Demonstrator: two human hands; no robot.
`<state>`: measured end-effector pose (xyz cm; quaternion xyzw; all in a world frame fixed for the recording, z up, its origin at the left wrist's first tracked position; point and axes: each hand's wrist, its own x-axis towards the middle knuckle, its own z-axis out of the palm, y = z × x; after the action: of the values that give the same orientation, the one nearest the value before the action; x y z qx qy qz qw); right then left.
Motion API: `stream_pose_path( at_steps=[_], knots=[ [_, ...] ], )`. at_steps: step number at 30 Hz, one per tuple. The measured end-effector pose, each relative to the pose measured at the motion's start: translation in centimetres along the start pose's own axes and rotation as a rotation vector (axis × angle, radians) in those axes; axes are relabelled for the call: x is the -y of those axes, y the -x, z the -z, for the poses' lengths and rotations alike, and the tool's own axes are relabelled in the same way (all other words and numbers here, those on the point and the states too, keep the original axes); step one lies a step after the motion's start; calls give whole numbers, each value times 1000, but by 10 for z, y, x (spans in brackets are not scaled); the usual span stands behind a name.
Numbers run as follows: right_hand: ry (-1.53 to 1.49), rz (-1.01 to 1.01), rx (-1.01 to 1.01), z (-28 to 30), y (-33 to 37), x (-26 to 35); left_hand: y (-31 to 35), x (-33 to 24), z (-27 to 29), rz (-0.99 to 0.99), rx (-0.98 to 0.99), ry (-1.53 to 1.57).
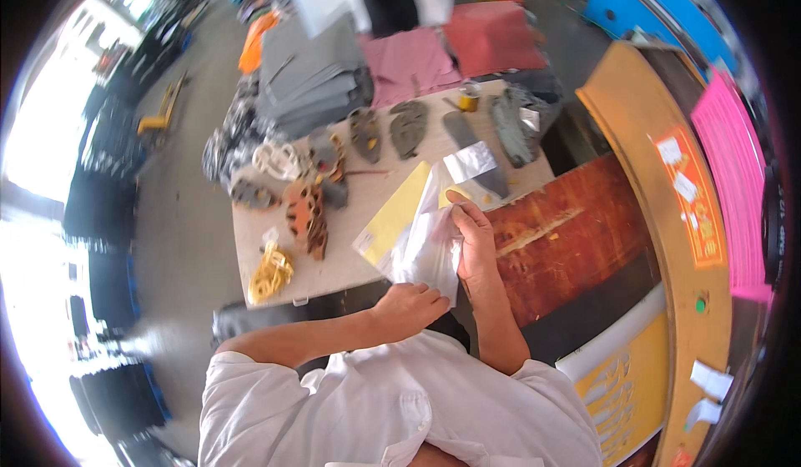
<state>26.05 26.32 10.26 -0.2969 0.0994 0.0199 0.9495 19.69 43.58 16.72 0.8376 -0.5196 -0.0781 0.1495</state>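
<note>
A crumpled translucent plastic bag (421, 246) is between my hands, over the near edge of the table. My left hand (409, 310) is closed on its lower edge, knuckles up. At its upper right side my right hand (474, 238) pinches the plastic between thumb and fingers. Behind the bag, a yellow sheet (388, 221) sticks out to the left; whether it is inside the plastic cannot be told. Just beyond my right hand, a white paper (469, 162) lies across a long dark grey sole-shaped piece (488, 171).
The table (346, 258) carries grey shoe pieces (409, 129), a brown cut-out piece (306, 217) and a yellow bundle (271, 273). Behind are stacked grey sheets (309, 75), pink sheets (409, 62) and red sheets (492, 37). A reddish wooden board (576, 233) and orange machine (642, 125) stand right.
</note>
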Motion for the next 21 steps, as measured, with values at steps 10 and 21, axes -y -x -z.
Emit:
stream_pose_path(
  at_steps=[10, 21],
  knots=[
    [158, -182, 176, -83, 71, -58, 163, 127, 28, 777, -959, 1364],
    [264, 42, 245, -140, 175, -68, 170, 83, -91, 498, 369, 2170]
  ],
)
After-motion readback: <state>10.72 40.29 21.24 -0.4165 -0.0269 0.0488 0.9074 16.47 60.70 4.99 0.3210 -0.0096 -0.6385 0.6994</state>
